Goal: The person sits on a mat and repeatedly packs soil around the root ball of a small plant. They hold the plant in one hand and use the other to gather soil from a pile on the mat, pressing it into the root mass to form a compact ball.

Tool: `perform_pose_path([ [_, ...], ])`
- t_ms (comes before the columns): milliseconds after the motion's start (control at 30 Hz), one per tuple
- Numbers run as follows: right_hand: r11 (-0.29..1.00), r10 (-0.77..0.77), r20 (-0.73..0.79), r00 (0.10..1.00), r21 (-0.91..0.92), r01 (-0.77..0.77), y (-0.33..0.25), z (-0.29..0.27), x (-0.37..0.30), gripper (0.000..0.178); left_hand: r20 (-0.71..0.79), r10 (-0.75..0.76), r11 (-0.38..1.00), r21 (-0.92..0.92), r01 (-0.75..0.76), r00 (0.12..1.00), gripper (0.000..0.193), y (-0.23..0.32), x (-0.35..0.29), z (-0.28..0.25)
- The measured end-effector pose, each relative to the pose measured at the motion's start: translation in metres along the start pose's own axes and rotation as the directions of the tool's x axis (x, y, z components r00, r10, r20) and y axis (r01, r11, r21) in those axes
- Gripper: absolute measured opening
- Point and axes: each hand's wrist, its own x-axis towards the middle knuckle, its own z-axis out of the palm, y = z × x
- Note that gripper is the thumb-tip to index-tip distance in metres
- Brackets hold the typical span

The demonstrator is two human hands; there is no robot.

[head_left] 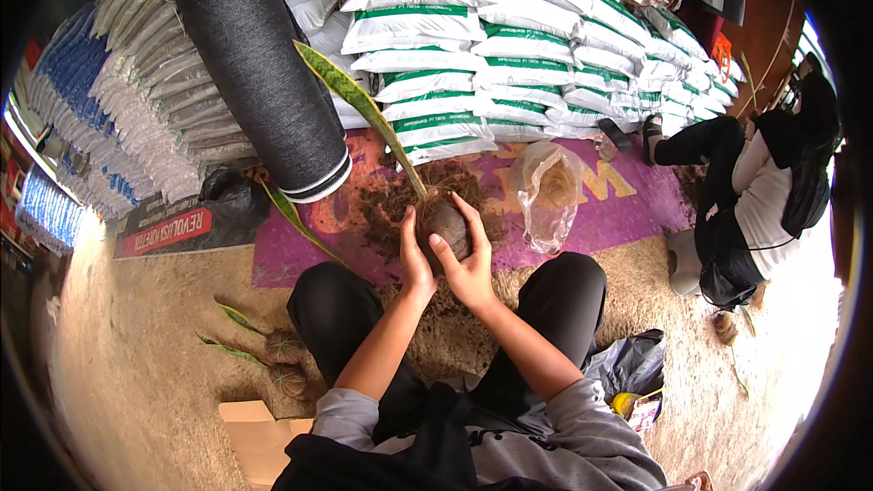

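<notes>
"Ball [446,224], brown and round: how is it held?"

"Its left side is cupped by the left hand [416,259], its right side by the right hand [466,273], and the right thumb [444,252] is laid across its near face. The fingers [472,216] are curved around it."

"And where?"

"Over the soil [386,209], toward the mat's [627,223] near edge; whether the soil is touched cannot be told. A long leaf [353,89] is borne by the ball."

"What else is seen?"

"Sacks [418,32] are stacked along the mat's far edge. A clear bag [546,232] is placed right of the soil, a black roll [250,64] by the far left corner."
</notes>
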Motion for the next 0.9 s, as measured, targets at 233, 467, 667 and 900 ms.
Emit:
perform_pose_path([
  [233,0.917,-0.115,0.127,0.985,-0.368,0.155,-0.012,-0.005,0.001,0.062,0.075,-0.149,0.986,-0.064,0.154,0.986,0.049,0.005,-0.003,-0.008],
  [467,0.887,-0.168,0.295,0.941,-0.371,0.275,-0.019,-0.019,0.013,0.071,0.098,-0.200,0.973,-0.094,0.209,0.975,0.053,0.008,-0.005,0.001],
  [667,0.881,-0.178,0.306,0.935,-0.374,0.290,-0.019,-0.018,0.012,0.066,0.122,-0.201,0.975,-0.070,0.210,0.972,0.054,0.004,-0.005,-0.002],
  [900,0.931,-0.107,0.230,0.967,-0.319,0.179,-0.019,-0.019,0.019,0.060,-0.001,-0.266,0.964,0.012,0.266,0.964,0.067,0.017,-0.001,0.000],
])
